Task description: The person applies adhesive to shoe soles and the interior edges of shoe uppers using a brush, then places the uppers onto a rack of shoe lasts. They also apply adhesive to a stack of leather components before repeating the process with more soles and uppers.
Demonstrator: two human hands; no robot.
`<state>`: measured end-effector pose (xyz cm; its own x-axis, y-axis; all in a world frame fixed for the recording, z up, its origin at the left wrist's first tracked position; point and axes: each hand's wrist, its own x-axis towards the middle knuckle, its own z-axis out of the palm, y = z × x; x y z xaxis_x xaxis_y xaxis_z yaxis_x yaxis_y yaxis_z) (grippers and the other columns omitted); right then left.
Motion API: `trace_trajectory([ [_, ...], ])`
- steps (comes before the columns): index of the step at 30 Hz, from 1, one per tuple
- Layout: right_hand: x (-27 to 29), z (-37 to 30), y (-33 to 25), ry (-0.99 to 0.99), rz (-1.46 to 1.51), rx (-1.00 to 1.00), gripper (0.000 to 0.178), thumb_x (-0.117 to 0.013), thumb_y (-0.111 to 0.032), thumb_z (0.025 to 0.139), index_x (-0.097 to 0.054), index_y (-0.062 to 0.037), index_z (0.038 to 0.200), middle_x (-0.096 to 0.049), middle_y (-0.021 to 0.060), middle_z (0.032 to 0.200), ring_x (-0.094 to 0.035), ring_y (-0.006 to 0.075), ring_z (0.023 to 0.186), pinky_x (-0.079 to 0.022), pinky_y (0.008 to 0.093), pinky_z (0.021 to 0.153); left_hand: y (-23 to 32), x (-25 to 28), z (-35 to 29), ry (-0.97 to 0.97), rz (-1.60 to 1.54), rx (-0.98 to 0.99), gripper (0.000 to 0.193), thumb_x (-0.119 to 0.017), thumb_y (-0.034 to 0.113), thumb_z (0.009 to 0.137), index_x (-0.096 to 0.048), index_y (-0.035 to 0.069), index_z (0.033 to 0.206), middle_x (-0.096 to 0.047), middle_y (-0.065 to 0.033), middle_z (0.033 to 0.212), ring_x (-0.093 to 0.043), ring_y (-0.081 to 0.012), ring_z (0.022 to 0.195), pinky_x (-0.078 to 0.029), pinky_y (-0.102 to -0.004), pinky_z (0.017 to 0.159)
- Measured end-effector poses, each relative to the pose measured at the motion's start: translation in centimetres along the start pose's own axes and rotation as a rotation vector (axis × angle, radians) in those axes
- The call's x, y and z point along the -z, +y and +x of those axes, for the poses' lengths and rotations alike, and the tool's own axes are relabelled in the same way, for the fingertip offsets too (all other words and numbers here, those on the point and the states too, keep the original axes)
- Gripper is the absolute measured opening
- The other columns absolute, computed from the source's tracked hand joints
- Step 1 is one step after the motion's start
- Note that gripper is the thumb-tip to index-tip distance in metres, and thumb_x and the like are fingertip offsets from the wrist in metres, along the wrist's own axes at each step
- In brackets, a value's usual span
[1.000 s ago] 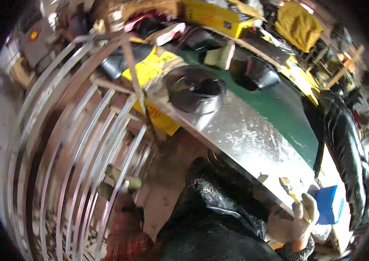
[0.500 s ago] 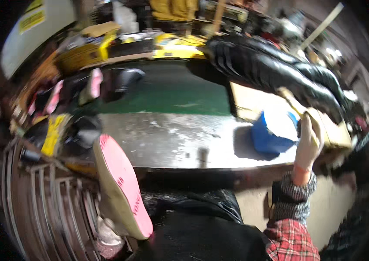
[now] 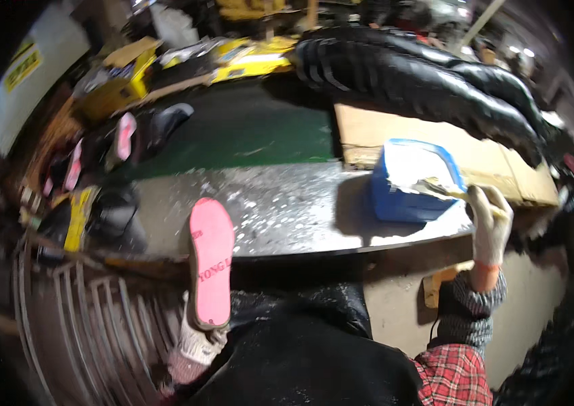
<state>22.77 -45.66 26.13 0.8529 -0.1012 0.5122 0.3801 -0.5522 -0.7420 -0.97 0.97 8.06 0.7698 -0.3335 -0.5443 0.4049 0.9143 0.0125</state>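
My left hand (image 3: 195,338), in a pale knit glove, grips the heel end of a pink-faced shoe sole (image 3: 212,260). The sole points upward, pink face toward me, by the table's front edge; most of my fingers are hidden behind it. My right hand (image 3: 491,220), gloved too, is closed round the end of a brush (image 3: 446,191). The brush reaches over the rim of a blue tub (image 3: 409,199), its tip at the white paste (image 3: 419,166) inside.
Black boots with pink bottoms (image 3: 124,137) lie at the table's (image 3: 273,203) left. A yellow-banded black bundle (image 3: 80,220) sits nearer. Big black rolls (image 3: 415,88) rest behind cardboard (image 3: 375,135) at right. A metal rack (image 3: 107,304) stands below left.
My left hand has turned the sole more upright and moved it right, its pink face now squarely toward me. The view has shifted. The brush now shows at the tub.
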Motion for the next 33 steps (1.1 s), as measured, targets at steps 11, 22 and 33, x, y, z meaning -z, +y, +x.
trace_trajectory([
  [11,-28.1,-6.2,-9.5,-0.762,0.647,0.029,0.021,-0.065,-0.019,0.091,-0.067,-0.002,0.103,-0.068,0.0085,0.083,-0.063,0.0142,0.071,-0.05,0.0265,0.062,0.5,-3.9,4.0,-0.144,-0.133,-0.29,0.065,-0.048,0.067,0.087,-0.062,0.008,0.111,-0.068,-0.0179,0.084,-0.065,-0.0248,0.063,-0.055,-0.0404,0.045],
  [22,-23.8,-6.5,-12.3,-0.938,0.463,0.286,0.013,-0.059,-0.013,0.091,-0.065,-0.002,0.087,-0.063,0.0055,0.072,-0.06,0.0146,0.061,-0.048,0.027,0.056,0.5,-1.4,2.4,-0.129,-0.253,-0.208,0.066,-0.048,0.068,0.087,-0.062,0.009,0.113,-0.068,-0.0173,0.085,-0.066,-0.0244,0.063,-0.055,-0.0394,0.043],
  [33,-20.9,-9.4,-15.2,-1.101,0.631,-0.047,0.014,-0.062,-0.009,0.091,-0.066,0.0024,0.097,-0.069,0.007,0.081,-0.066,0.0141,0.07,-0.053,0.0226,0.06,0.2,1.7,3.0,-0.981,-0.292,0.148,0.066,-0.043,0.054,0.097,-0.046,0.0,0.135,-0.058,-0.018,0.126,-0.058,-0.0294,0.115,-0.048,-0.042,0.101],
])
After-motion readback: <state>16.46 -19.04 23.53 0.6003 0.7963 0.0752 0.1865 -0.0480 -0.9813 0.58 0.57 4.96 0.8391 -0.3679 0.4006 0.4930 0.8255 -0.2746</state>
